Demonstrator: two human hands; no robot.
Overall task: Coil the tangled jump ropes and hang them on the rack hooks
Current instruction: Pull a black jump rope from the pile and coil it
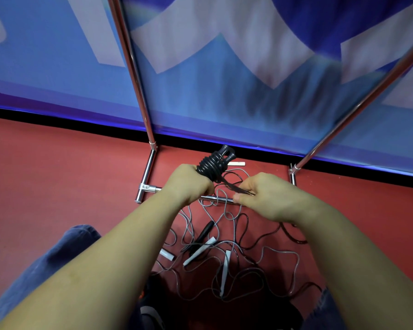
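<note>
My left hand grips the handles of a black jump rope, whose cord is wound in tight turns around them. My right hand pinches the loose end of that black cord just right of the coil. Below my hands a tangle of grey and dark ropes lies on the red floor, with several white handles and one black handle among them. The chrome rack stands behind; its hooks are out of view.
The rack's base bar runs across the floor under my hands, with a foot on the left and another on the right. A blue banner wall stands behind. My knees in blue jeans frame the pile.
</note>
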